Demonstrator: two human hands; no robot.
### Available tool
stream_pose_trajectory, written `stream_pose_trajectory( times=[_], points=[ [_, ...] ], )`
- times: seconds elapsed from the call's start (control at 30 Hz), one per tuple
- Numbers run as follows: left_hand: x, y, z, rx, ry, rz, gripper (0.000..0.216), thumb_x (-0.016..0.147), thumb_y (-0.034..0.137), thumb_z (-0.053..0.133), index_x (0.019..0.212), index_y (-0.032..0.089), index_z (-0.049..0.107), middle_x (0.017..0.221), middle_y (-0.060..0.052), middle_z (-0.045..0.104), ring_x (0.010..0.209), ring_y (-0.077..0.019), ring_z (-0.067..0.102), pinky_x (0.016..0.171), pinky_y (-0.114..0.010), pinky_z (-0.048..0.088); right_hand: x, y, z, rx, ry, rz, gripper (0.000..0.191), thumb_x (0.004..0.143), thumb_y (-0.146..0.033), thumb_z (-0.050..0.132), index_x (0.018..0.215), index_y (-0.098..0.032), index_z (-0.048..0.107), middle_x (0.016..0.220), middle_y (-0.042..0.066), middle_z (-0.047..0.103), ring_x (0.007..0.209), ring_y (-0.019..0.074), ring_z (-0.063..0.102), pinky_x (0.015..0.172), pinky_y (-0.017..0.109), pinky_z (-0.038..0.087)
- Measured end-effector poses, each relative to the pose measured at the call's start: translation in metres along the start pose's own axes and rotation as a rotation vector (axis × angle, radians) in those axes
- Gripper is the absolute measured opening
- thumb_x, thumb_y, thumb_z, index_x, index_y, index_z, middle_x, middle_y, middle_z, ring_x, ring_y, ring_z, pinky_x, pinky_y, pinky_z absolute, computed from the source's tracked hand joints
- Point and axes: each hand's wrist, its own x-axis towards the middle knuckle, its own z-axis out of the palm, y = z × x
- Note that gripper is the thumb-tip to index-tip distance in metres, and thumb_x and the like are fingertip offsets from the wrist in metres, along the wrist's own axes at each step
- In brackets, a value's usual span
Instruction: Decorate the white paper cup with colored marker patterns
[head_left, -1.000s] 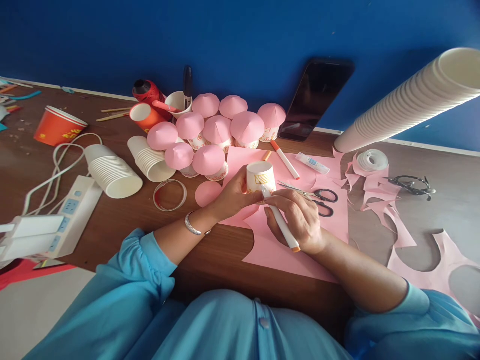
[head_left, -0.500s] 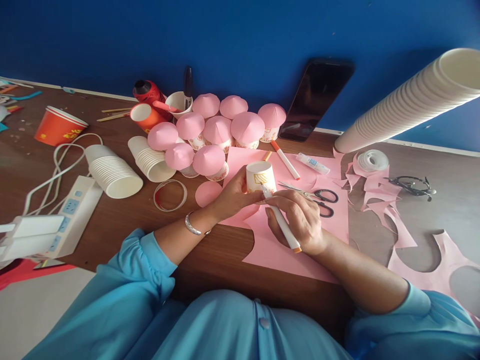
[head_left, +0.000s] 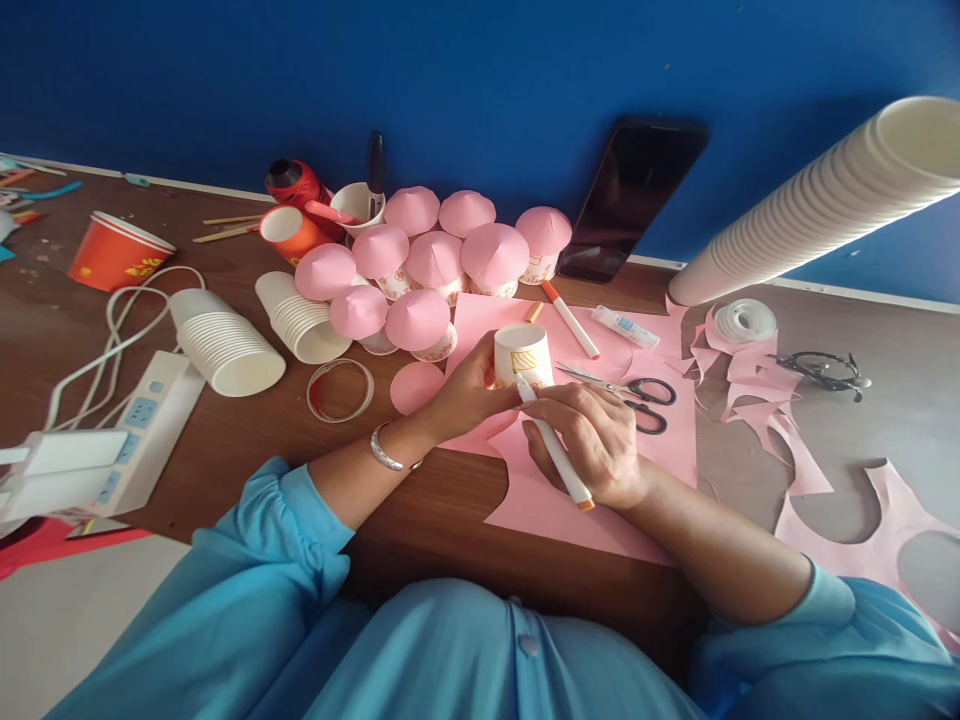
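My left hand [head_left: 478, 388] grips a white paper cup [head_left: 536, 345] by its left side and lower edge. Yellow-orange marks, among them a striped square, show on the cup's wall. In my right hand [head_left: 592, 440] is a white marker [head_left: 564, 462] with an orange end, its tip at the cup's lower wall. Under both hands lies a pink paper sheet [head_left: 585, 525] with cut edges. Just beyond my right hand rest black-handled scissors [head_left: 651, 392]. Past the cup lie an orange-capped marker [head_left: 574, 325], a small orange cap [head_left: 534, 312] and a clear glue tube [head_left: 626, 327].
Several cups with pink paper cones [head_left: 495, 255] stand at the back. Stacked paper cups [head_left: 225, 345] lie left, near a power strip [head_left: 154, 430] and a tape ring [head_left: 340, 390]. A tall cup stack [head_left: 810, 205] leans right, beside a phone [head_left: 637, 195]. Pink scraps [head_left: 806, 465] lie right.
The marker in my right hand has shifted slightly left, its tip moving a little down and left on the cup. My left hand and the cup have hardly moved.
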Motion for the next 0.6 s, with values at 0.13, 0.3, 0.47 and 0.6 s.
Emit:
stream_pose_trajectory(
  times=[0.13, 0.3, 0.47, 0.6],
  points=[
    [-0.0002, 0.0009, 0.0002, -0.019, -0.011, 0.004, 0.067, 0.072, 0.049, 0.09, 0.121, 0.02, 0.055, 0.116, -0.008, 0.067, 0.111, -0.0273, 0.064, 0.091, -0.041, 0.054, 0.0006, 0.0005, 0.0005, -0.006, -0.004, 0.001, 0.026, 0.092, -0.01, 0.064, 0.117, -0.015, 0.06, 0.094, 0.009, 0.074, 0.07, 0.0182, 0.068, 0.061, 0.032, 0.053],
    [0.0001, 0.0027, 0.0004, -0.005, -0.019, 0.012, 0.067, 0.074, 0.051, 0.088, 0.123, 0.02, 0.054, 0.118, -0.009, 0.067, 0.113, -0.0273, 0.063, 0.093, -0.041, 0.054, 0.0017, 0.0005, 0.0003, -0.007, -0.007, 0.005, 0.028, 0.094, -0.011, 0.062, 0.121, -0.015, 0.059, 0.093, 0.009, 0.074, 0.07, 0.0193, 0.069, 0.06, 0.032, 0.054],
    [0.0008, 0.0026, 0.0004, 0.017, -0.011, 0.008, 0.071, 0.072, 0.057, 0.088, 0.123, 0.02, 0.055, 0.119, -0.011, 0.068, 0.114, -0.0295, 0.064, 0.09, -0.04, 0.055, 0.0013, 0.0005, 0.0, -0.005, -0.01, 0.009, 0.029, 0.094, -0.012, 0.063, 0.123, -0.015, 0.059, 0.092, 0.009, 0.074, 0.07, 0.0203, 0.07, 0.06, 0.032, 0.054],
    [0.0006, 0.0021, 0.0003, 0.037, -0.01, 0.016, 0.07, 0.074, 0.06, 0.085, 0.125, 0.02, 0.056, 0.117, -0.01, 0.068, 0.112, -0.0287, 0.064, 0.089, -0.04, 0.054, 0.0001, 0.0006, 0.0002, -0.009, -0.008, 0.015, 0.03, 0.094, -0.012, 0.063, 0.124, -0.014, 0.06, 0.091, 0.009, 0.074, 0.072, 0.0208, 0.07, 0.062, 0.033, 0.055]
  ],
)
